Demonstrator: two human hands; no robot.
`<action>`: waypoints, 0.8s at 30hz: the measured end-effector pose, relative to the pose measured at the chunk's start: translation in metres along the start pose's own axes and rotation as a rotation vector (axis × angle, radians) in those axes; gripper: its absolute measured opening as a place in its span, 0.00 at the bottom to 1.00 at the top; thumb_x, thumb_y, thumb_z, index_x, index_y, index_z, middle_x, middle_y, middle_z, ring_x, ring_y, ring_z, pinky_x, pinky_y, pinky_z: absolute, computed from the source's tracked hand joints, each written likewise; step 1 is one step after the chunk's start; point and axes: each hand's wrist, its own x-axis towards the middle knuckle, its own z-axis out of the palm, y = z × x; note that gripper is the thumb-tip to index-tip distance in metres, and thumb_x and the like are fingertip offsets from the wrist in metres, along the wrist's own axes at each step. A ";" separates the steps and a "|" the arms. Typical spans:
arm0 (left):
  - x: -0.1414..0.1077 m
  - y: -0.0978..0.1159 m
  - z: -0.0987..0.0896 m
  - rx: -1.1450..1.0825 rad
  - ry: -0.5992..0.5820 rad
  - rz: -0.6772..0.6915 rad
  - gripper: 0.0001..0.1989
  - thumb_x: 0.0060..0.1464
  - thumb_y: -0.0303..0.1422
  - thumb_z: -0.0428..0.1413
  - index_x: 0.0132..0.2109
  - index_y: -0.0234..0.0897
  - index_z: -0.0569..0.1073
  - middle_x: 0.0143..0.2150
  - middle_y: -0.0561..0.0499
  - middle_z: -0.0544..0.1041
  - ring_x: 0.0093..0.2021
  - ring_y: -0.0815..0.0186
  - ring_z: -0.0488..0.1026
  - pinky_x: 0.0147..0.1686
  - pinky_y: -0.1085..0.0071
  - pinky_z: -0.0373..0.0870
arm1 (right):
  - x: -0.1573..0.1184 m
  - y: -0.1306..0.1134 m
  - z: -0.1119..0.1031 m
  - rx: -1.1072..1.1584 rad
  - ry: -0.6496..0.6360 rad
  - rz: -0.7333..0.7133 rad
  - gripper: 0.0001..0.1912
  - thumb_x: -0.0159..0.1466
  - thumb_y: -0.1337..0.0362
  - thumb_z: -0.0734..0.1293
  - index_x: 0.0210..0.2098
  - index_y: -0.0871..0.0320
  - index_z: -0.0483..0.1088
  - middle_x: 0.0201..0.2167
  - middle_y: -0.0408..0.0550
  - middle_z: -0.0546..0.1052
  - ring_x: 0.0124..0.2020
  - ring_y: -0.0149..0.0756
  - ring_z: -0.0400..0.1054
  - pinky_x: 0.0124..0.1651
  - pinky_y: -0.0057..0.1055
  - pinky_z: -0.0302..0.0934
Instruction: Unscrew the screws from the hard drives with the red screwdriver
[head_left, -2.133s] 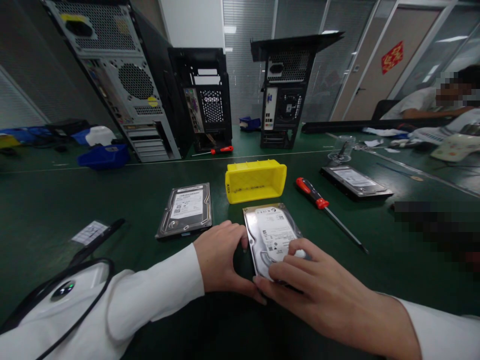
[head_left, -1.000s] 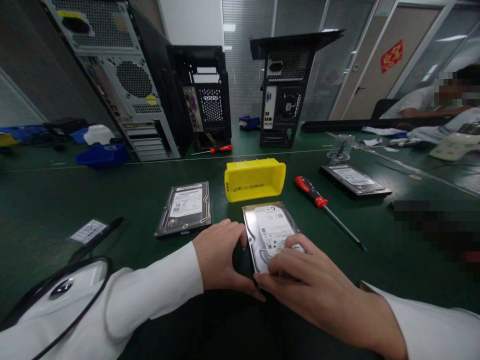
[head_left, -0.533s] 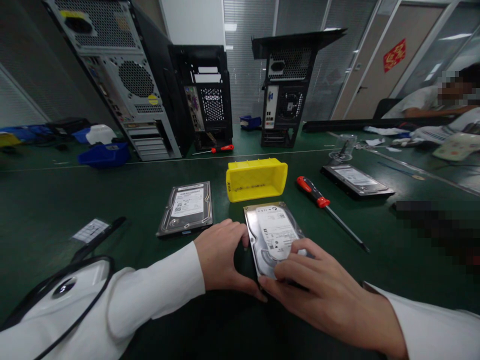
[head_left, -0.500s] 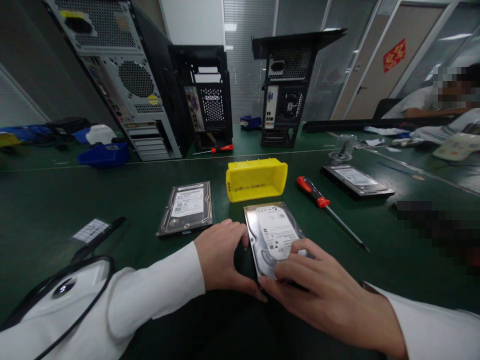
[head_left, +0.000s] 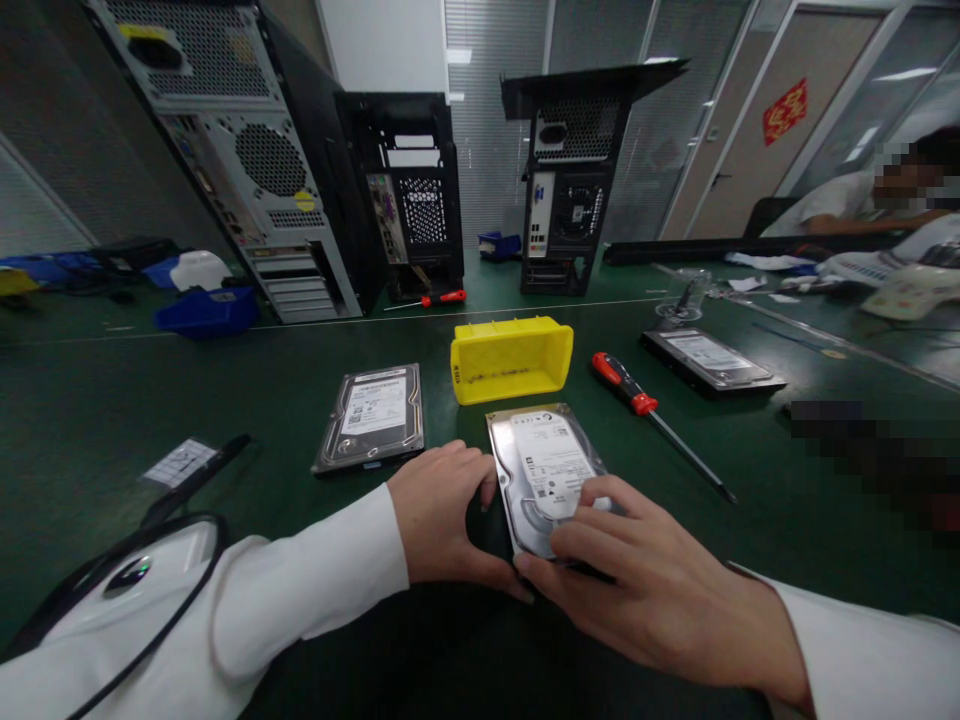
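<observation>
A silver hard drive (head_left: 551, 460) with a white label lies on the green table, in front of a yellow bin (head_left: 511, 362). My left hand (head_left: 450, 520) rests at its left side, thumb and fingers apart in a curve, holding nothing. Over the drive's lower right part is my right hand (head_left: 637, 575), its fingers bent together and its thumb near the bottom edge; what lies between the fingertips is hidden. To the left sits a second hard drive (head_left: 375, 415). A red and black screwdriver (head_left: 637, 400) lies to the right.
Computer cases (head_left: 285, 170), (head_left: 574, 190) stand at the back, with a small screwdriver (head_left: 442, 299) by them. Another drive (head_left: 712, 360) and a clear cup (head_left: 684, 295) are at the right. A blue bin (head_left: 208, 311) is at the left; a person (head_left: 847, 205) sits far right.
</observation>
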 end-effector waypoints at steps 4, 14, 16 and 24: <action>-0.001 0.001 -0.003 -0.029 -0.042 0.030 0.30 0.28 0.57 0.62 0.27 0.36 0.64 0.28 0.54 0.69 0.31 0.64 0.64 0.26 0.73 0.53 | 0.000 0.000 -0.004 0.034 -0.030 0.019 0.09 0.64 0.67 0.59 0.39 0.58 0.71 0.25 0.42 0.70 0.27 0.28 0.59 0.38 0.34 0.51; -0.001 -0.001 -0.005 -0.091 -0.061 0.192 0.24 0.36 0.51 0.63 0.24 0.35 0.65 0.25 0.57 0.67 0.28 0.69 0.63 0.25 0.75 0.51 | -0.001 -0.001 -0.006 0.086 -0.043 0.060 0.10 0.64 0.68 0.59 0.42 0.58 0.70 0.25 0.43 0.69 0.27 0.28 0.58 0.37 0.33 0.49; 0.000 -0.002 -0.005 -0.072 -0.053 0.213 0.24 0.38 0.51 0.62 0.23 0.35 0.64 0.24 0.58 0.66 0.27 0.70 0.62 0.25 0.74 0.51 | -0.001 -0.001 -0.006 0.106 -0.034 0.067 0.10 0.64 0.68 0.60 0.43 0.58 0.70 0.26 0.43 0.69 0.27 0.29 0.58 0.37 0.33 0.50; 0.000 -0.004 0.000 -0.042 -0.063 0.273 0.24 0.42 0.51 0.60 0.21 0.35 0.64 0.21 0.58 0.66 0.25 0.71 0.63 0.26 0.73 0.52 | -0.002 0.001 -0.005 0.104 -0.037 0.071 0.10 0.64 0.68 0.59 0.41 0.58 0.70 0.25 0.44 0.69 0.26 0.29 0.57 0.36 0.33 0.50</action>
